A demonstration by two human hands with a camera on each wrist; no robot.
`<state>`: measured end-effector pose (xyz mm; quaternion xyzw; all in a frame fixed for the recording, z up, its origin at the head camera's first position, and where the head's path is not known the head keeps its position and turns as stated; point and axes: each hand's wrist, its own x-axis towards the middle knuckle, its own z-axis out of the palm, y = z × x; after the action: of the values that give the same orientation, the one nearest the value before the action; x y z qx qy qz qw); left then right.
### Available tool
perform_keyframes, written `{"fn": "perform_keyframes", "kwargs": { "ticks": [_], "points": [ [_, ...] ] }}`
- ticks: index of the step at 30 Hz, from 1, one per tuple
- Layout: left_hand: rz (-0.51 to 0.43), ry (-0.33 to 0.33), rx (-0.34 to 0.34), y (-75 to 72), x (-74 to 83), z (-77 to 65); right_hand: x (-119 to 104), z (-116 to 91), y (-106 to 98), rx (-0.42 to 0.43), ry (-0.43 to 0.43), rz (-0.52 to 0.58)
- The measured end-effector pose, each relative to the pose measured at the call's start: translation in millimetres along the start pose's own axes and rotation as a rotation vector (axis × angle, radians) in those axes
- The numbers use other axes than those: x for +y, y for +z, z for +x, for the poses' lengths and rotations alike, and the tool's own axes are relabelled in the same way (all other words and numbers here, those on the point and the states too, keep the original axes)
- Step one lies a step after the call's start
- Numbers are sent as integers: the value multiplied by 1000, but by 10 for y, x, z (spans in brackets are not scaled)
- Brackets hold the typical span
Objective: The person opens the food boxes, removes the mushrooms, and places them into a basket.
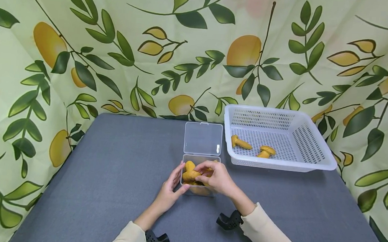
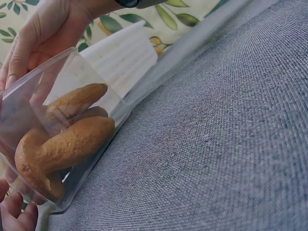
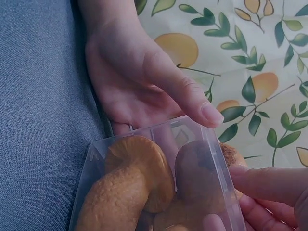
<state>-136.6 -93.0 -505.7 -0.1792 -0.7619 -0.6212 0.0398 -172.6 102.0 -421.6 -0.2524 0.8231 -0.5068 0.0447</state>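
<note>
A small clear plastic box (image 1: 199, 191) stands on the table with several yellow-brown mushrooms (image 1: 190, 166) in it, seen through its wall in both wrist views. My left hand (image 1: 168, 191) rests against the box's left side, fingers along the wall and thumb at the front corner. Over the opening, my right hand (image 1: 217, 178) pinches a mushroom (image 1: 192, 175) between thumb and fingers. In the right wrist view that mushroom's brown end (image 3: 233, 156) shows past the rim, beside the right thumb; the rest is partly hidden.
The box's hinged lid (image 1: 203, 138) is folded back behind it. At the back right, a white perforated basket (image 1: 318, 162) holds two mushrooms (image 1: 266, 152). Grey cloth covers the table (image 1: 116, 175), and a leaf-and-fruit patterned curtain (image 1: 194, 40) hangs behind.
</note>
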Motion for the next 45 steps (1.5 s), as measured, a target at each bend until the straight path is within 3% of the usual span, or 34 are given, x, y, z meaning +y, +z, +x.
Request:
{"fn": "perform_keyframes", "kwargs": {
  "ticks": [20,35,45],
  "points": [
    [2,-3,4,15,7,-4,-36,-28,-56,-25,-3,64],
    [-47,60,17,19,-21,6,-179,-59,-276,9,27,74],
    [-44,41,19,16,-29,6,-235,-77,-442,42,50,55]
  ]
}}
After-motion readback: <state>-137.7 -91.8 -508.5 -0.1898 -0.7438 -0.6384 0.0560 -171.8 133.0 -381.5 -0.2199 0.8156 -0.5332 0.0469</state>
